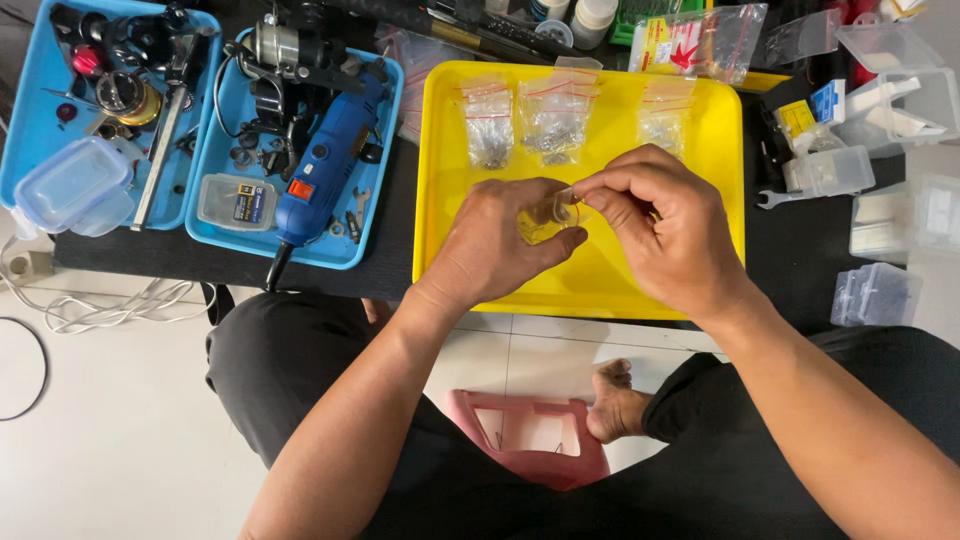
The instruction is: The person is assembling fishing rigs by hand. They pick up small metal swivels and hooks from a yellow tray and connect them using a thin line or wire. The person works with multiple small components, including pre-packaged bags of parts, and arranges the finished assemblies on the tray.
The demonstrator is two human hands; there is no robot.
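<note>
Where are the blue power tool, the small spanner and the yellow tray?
blue power tool [322, 170]: head view, middle of its blue body.
small spanner [788, 197]: head view, along its metal shaft.
yellow tray [600, 285]: head view, bare floor near its front rim.

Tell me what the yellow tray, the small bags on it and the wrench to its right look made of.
Yellow tray: likely plastic, smooth with a soft sheen and rounded moulded rim. Small bags: thin clear plastic film, see-through, with red seal strips. Wrench: metal by its look, silvery and bright against the dark table.
</note>
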